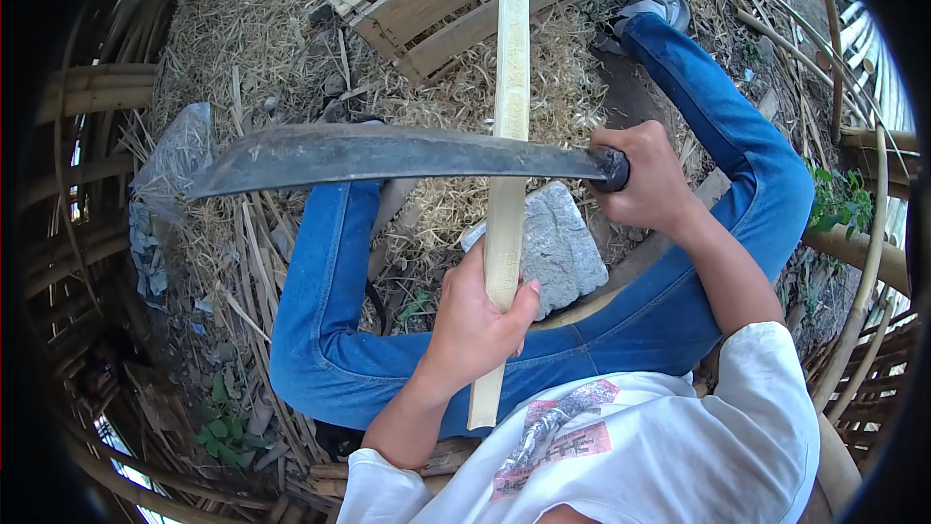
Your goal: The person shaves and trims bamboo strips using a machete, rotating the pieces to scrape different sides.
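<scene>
My left hand [477,322] is wrapped round the lower part of a long, pale bamboo strip [512,88], whose near end sticks out below the hand over my lap. From there the strip runs away from me past the top of the view. My right hand [645,175] grips the dark handle of a machete [388,153]. The broad, curved blade points left and lies across the strip; whether it touches the strip, I cannot tell. Beneath the strip, between my legs, sits a rough grey stone block [560,248].
Wooden slats [465,0] lie joined at the far side. Curly shavings [427,204] and dry straw cover the ground. A clear plastic bag [179,151] lies on the left. Bamboo poles [873,262] stand on the right, with more bamboo framing at the left.
</scene>
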Demonstrator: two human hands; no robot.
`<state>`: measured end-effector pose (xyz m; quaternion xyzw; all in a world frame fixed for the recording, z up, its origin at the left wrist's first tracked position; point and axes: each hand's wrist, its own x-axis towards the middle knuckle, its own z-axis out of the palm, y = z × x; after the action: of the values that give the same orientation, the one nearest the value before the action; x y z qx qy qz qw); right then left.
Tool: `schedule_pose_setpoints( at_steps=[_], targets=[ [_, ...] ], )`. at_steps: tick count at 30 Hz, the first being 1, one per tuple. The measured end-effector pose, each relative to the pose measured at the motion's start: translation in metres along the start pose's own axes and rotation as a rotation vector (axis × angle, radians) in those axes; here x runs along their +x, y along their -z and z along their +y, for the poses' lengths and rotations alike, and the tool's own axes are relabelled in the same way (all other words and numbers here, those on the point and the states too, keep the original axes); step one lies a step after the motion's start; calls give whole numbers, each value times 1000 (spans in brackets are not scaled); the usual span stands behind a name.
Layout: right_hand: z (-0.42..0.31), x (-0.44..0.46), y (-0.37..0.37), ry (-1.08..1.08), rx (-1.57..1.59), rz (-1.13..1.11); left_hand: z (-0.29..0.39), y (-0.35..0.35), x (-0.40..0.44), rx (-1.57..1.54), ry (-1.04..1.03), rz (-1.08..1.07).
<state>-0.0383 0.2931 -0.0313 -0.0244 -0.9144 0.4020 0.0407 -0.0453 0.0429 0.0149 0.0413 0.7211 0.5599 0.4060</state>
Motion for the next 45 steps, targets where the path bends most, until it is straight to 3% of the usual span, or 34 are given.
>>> schedule_pose_setpoints(
  at_steps=[13,34,37,40,42,45],
  targets=[
    [2,-3,-14,94,-132,57,-6,-2,3,-173,-34,-146],
    [10,4,-9,82,-345,91,-11,-5,3,-127,-64,-81],
    [23,11,0,32,-405,170,-12,0,-4,-51,-35,-89],
    [54,27,40,-98,-430,440,-3,-5,-13,1,-56,-195],
    [64,23,56,54,-462,595,-5,-5,-10,1,-80,-129],
    [49,13,43,-92,-303,380,0,-1,-6,-32,-40,-85]
  ],
)
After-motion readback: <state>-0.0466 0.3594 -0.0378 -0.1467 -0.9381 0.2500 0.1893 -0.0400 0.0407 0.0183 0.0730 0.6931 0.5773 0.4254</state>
